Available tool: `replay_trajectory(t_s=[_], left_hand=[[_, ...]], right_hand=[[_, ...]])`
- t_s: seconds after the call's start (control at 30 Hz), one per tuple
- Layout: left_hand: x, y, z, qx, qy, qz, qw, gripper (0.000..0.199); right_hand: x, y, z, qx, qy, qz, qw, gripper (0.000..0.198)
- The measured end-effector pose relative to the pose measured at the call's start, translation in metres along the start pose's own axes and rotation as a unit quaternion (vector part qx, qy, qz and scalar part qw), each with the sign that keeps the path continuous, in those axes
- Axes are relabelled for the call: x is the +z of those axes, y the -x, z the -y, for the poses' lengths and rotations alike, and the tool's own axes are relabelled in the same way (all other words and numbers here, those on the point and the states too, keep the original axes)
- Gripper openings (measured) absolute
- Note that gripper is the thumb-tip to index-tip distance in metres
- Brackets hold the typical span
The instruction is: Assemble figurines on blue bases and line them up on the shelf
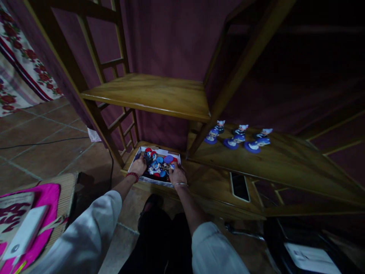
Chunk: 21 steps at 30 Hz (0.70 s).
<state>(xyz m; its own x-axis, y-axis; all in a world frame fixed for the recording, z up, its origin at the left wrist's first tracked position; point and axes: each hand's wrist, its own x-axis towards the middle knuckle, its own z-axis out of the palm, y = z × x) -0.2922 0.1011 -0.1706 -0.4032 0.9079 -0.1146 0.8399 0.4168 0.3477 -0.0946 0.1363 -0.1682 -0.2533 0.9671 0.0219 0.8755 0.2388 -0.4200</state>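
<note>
Six figurines (234,141) on the wooden shelf (299,163), many more in the cardboard box (156,182)

Judging by how things lie, the setting-out is only partly done. Six pieces stand on the right-hand shelf in two rows of three: blue-and-white ones on purple bases in front, darker-bodied ones with pale heads behind. What seems left is the larger share: the open box, on the lower board (203,184) at the left of the unit, holds a crowded jumble of small figures, some red-topped, with a blue disc (159,160) and a purple disc (168,159) among them.

Both hands are inside the box. The left hand (139,165) reaches in at its left side, fingers bent among dark contents; whether it grips anything, I cannot tell. The right hand (177,174) is at the opposite side, its fingertips by a small white-and-blue figure (172,166); a firm hold cannot be made out. The upper board (151,93) bears no figurines.
</note>
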Motion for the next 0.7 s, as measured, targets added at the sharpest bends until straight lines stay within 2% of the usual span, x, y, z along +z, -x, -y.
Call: replay_trajectory(t_s=[0.23,0.43,0.57,0.7], left_hand=[[0.002,0.003,0.001,0.018,0.003,-0.014,1.000,0.038],[-0.008,0.004,-0.004,0.032,0.030,-0.036,0.998,0.036],[-0.015,0.014,-0.017,0.021,0.053,-0.038,0.998,0.035],[-0.023,0.031,-0.034,-0.003,0.137,-0.021,0.990,0.034]], right_hand=[[-0.005,0.002,0.001,-0.006,0.005,0.023,1.000,0.026],[-0.021,0.004,0.008,0.005,-0.006,0.049,0.999,0.028],[-0.029,0.009,0.014,0.003,-0.016,0.033,0.999,0.029],[-0.035,0.015,0.022,-0.003,-0.029,0.001,1.000,0.025]])
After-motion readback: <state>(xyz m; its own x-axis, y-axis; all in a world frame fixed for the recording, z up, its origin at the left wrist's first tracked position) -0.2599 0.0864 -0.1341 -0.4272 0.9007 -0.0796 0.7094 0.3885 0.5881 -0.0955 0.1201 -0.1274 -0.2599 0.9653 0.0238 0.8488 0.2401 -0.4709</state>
